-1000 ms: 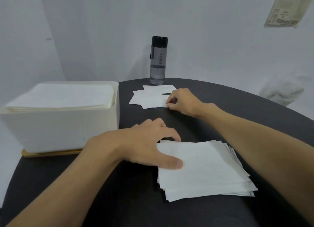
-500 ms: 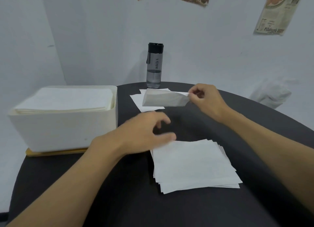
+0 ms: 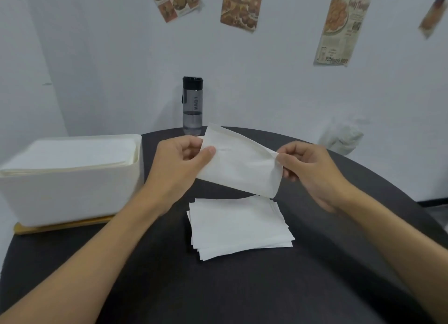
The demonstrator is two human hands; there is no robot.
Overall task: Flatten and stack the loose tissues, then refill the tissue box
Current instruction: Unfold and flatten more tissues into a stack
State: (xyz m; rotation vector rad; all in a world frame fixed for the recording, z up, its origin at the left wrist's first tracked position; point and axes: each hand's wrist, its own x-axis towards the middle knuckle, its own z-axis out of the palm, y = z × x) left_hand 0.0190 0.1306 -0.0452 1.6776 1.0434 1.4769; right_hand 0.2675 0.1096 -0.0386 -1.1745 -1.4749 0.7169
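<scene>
Both hands, left (image 3: 180,162) and right (image 3: 306,165), pinch a folded white tissue (image 3: 238,170) above the stack (image 3: 238,226)

Plain white tissue (image 3: 240,168) in mid-air, white stack (image 3: 238,229) near centre, cream-white tissue box (image 3: 72,190) at left on a tan wooden base (image 3: 63,225), charcoal-black table (image 3: 242,287), smoky grey bottle (image 3: 192,110) (black cap) far centre, sepia printed posters (image 3: 241,7) on pale grey-blue wall (image 3: 97,57).
</scene>
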